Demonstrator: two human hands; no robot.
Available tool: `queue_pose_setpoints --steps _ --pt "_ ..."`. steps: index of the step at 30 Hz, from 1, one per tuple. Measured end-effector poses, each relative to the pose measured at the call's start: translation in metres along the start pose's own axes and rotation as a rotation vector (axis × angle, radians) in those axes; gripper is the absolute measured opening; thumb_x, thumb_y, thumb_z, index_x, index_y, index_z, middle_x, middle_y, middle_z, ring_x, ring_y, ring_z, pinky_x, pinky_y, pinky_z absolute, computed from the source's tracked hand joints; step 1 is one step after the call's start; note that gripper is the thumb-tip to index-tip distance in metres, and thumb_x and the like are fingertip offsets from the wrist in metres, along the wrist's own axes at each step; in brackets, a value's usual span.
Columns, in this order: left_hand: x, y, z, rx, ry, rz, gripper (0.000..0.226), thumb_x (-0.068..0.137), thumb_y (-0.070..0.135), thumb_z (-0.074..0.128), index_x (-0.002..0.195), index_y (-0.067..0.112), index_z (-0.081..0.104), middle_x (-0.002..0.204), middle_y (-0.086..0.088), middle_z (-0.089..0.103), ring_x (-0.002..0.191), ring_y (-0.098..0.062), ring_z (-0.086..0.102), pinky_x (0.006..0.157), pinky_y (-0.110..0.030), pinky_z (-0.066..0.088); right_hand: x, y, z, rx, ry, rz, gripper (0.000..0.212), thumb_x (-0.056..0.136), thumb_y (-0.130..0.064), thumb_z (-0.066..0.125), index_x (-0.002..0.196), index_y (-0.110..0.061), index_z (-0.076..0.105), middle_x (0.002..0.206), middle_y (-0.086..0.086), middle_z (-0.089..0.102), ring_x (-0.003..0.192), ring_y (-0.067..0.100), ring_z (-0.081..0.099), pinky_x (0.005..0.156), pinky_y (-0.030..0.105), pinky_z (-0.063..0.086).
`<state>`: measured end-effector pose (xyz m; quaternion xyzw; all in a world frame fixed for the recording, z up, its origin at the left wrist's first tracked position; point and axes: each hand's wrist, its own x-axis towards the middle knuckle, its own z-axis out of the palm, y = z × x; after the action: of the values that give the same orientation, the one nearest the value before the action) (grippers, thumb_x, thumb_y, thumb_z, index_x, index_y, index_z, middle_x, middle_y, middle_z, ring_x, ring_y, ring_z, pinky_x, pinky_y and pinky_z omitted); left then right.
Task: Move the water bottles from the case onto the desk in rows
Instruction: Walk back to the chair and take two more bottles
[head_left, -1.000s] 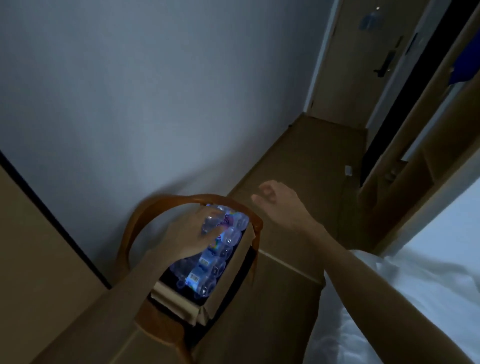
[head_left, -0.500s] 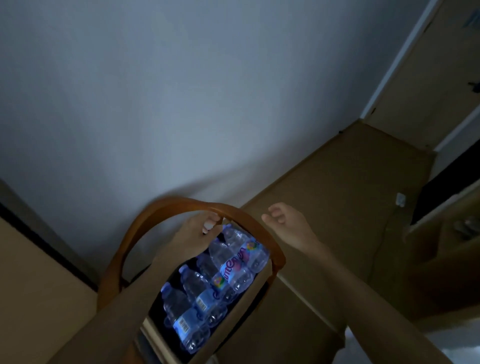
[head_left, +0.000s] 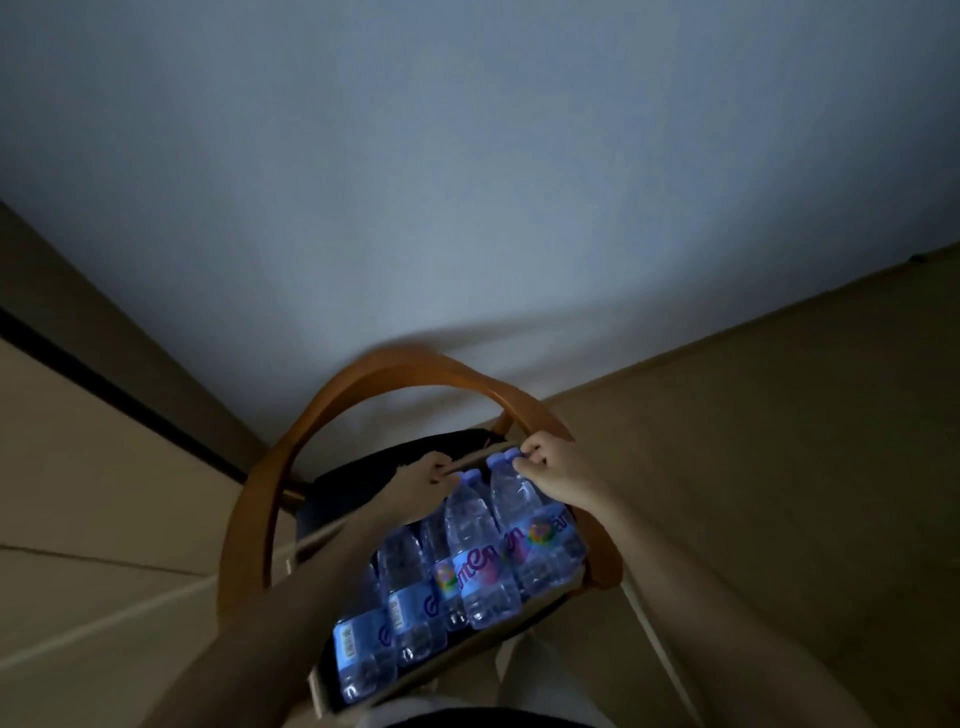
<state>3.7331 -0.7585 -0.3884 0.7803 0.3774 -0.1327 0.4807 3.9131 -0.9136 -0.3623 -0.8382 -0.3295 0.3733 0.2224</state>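
At case (head_left: 470, 644) rim, hands (head_left: 550, 470) on bottles (head_left: 475, 545)

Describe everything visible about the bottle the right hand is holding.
The bottle is clear plastic with a pale blue cap and a blue label bearing purple letters and a round multicoloured logo. It looks full and sealed. It lies tilted, cap toward the wall, at the right end of the case, beside another bottle. The right hand pinches its cap end; the grip hides the neck. Its base is hidden behind the label row.
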Motion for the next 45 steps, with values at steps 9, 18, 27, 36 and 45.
queue_pose_setpoints --steps 9,18,27,36,45 --pt "0.035 0.018 0.033 0.019 0.062 -0.129 0.022 0.096 0.020 0.047 0.094 0.006 0.063 0.084 -0.005 0.061 0.087 -0.030 0.063 0.058 -0.024 0.037 0.059 0.026 -0.016 -0.087 -0.322 -0.058 0.038 0.097 -0.043 0.054 0.124 -0.017 0.054 0.110 0.001 0.066 0.090 0.015 0.063 0.071 0.025 0.045" --pt "0.017 0.009 0.035 -0.072 0.219 -0.243 0.021 0.095 0.021 0.053 0.113 0.015 0.063 0.101 -0.002 0.061 0.092 -0.020 0.059 0.076 -0.024 0.041 0.099 0.009 0.002 -0.167 -0.542 -0.202 0.038 0.099 -0.039 0.050 0.133 -0.020 0.054 0.108 0.005 0.065 0.079 0.014 0.063 0.061 0.024 0.048" --pt "-0.001 -0.011 0.036 0.001 0.160 -0.338 0.026 0.098 0.023 0.048 0.114 0.007 0.063 0.110 -0.019 0.061 0.105 -0.033 0.059 0.088 -0.034 0.046 0.123 -0.002 0.020 -0.486 -0.654 -0.318 0.031 0.100 -0.037 0.050 0.108 -0.013 0.067 0.109 0.008 0.067 0.102 0.022 0.062 0.091 0.037 0.049" --pt "-0.011 -0.034 0.027 0.120 0.112 -0.440 0.034 0.100 0.041 0.041 0.119 0.020 0.061 0.122 -0.005 0.062 0.112 -0.029 0.059 0.091 -0.039 0.048 0.135 -0.001 0.019 -0.588 -0.613 -0.265 0.050 0.096 -0.053 0.043 0.082 -0.010 0.064 0.079 0.007 0.066 0.072 0.024 0.064 0.062 0.035 0.046" --pt "-0.018 -0.040 0.024 0.055 0.148 -0.498 0.047 0.090 0.063 0.048 0.105 0.022 0.064 0.108 -0.003 0.064 0.104 -0.023 0.061 0.093 -0.037 0.048 0.141 -0.010 0.011 -0.627 -0.738 -0.268 0.037 0.092 -0.056 0.050 0.076 -0.023 0.052 0.077 -0.002 0.055 0.064 0.014 0.052 0.056 0.030 0.037"
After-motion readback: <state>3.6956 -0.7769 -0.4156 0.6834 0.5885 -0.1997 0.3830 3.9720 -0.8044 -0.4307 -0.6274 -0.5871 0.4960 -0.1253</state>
